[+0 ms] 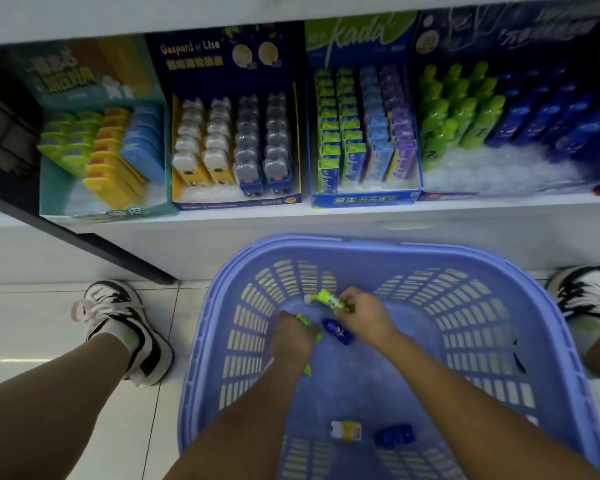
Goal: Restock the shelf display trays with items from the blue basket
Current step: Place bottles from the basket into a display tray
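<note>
Blue basket (201, 341): sits on the floor just before the shelf (326, 216); both arms reach down into it.
Basket's near end: a yellow-and-white item (346, 430) and a blue item (395, 435) lie side by side on the basket's bottom, behind both hands and untouched.
Left hand (293, 336): near the basket's middle, fingers curled round green items (303, 320); a green tip pokes out below the palm.
Blue piece (338, 330): on the basket's bottom between the two hands, long axis slanting from far-left to near-right. Whether either hand touches it I cannot tell.
Right hand (364, 315): slightly farther in than the left, pinching a green tube (331, 300) that lies slanted, its free end toward the basket's far-left wall.
Green-and-blue tray (499, 174): on the shelf beyond the basket's far-right corner; the green rows stand on its left half, and its front part is bare.
Coming move, as a judgement: the held green pieces belong in those green rows, up and to the right of the basket, so the right hand has the shorter reach.
</note>
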Available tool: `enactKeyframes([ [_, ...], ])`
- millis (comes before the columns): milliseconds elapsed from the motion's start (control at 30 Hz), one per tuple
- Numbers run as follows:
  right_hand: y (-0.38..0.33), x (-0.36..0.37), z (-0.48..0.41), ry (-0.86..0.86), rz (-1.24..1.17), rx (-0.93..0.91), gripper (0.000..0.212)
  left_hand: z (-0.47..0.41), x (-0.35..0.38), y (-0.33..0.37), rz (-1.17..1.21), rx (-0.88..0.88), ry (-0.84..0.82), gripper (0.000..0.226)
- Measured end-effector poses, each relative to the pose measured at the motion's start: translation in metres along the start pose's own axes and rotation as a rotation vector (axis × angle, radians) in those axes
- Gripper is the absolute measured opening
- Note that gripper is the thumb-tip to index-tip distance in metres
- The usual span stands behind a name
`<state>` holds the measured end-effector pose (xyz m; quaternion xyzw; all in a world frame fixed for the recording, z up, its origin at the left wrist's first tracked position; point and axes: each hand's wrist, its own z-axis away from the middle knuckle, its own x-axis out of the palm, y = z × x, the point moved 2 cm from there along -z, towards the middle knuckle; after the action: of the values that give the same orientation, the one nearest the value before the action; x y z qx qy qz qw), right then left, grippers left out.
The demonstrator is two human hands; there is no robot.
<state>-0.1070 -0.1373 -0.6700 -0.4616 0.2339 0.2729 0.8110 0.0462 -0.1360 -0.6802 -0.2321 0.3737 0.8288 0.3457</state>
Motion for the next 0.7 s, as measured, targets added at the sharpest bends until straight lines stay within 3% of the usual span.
enactKeyframes([
  [167,-0.003,-0.070,0.025,-0.141,-0.422,-0.042,0.023,0.008,0.004,0.010,0.052,0.055,-0.071,0.021],
  [267,-0.022,-0.113,0.045,-0.270,-0.475,-0.085,0.027,0.026,-0.006,0.034,0.222,0.071,-0.150,0.016],
  [333,-0.039,-0.140,0.061,-0.260,-0.470,-0.138,0.030,0.042,-0.016,0.054,0.450,0.094,-0.279,0.015],
  [500,-0.076,-0.209,0.106,-0.053,-0.449,-0.313,0.028,0.095,-0.058,0.112,0.765,0.240,-0.420,0.010],
  [700,-0.086,-0.295,0.117,0.526,-0.136,-0.389,0.025,0.145,-0.094,0.159,0.883,0.498,-0.378,0.025],
])
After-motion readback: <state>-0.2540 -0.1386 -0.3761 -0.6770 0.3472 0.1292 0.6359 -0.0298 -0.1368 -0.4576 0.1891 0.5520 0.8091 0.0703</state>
